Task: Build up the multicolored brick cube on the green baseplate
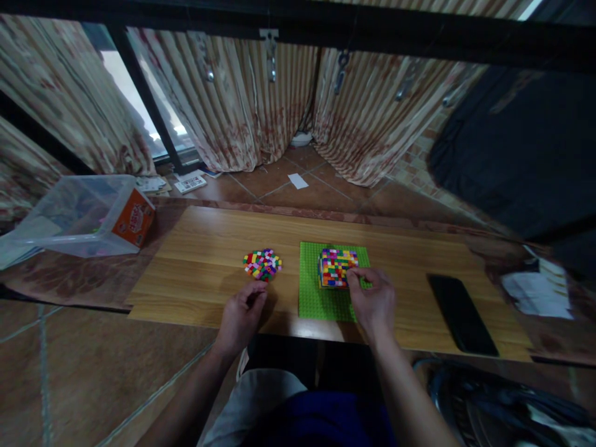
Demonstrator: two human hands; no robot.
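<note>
A block built of many-coloured toy bricks [334,268] stands on a green studded baseplate [310,304]. My right hand [375,301] is at its right front edge, thumb and forefinger pinched together against it. Whatever lies between those fingertips is hidden. To the left, a loose pile of small coloured toy bricks [263,264] lies on the wooden board. My left hand [242,311] is just below the pile with its fingers curled into a pinch. Any piece in that pinch is too small to make out.
The wooden board [209,236] carries a black phone-like slab [462,315] at the right. A clear plastic bin [88,214] with an orange label stands at the left. Crumpled plastic packaging [535,288] lies at the far right. Patterned curtains [242,105] hang behind.
</note>
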